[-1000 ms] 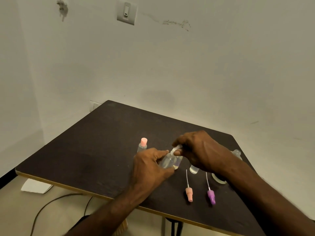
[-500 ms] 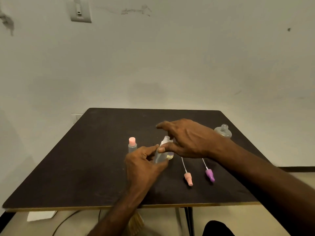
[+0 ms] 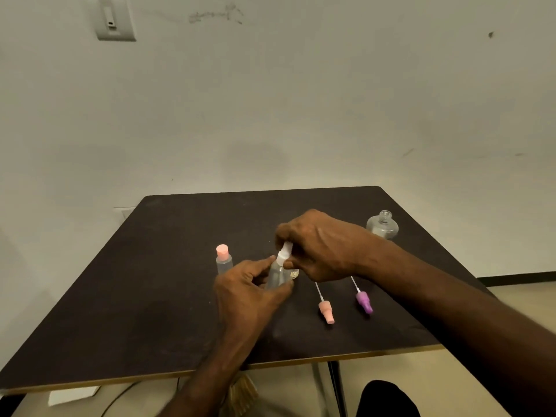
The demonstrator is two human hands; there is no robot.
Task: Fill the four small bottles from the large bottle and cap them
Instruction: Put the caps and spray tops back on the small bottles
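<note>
Behind right hand (image 3: 322,245) pinching white cap (image 3: 286,249), left hand (image 3: 249,293) gripping half-hidden small bottle (image 3: 276,275)

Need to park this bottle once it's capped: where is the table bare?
Bare: the table left of the pink-capped bottle, and the far strip behind both hands. Crowded: the right side, with the pink sprayer, purple sprayer and large bottle.

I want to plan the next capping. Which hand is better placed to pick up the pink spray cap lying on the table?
Right. The right hand is nearer the pink spray cap, and the left hand steadies the small bottle.
</note>
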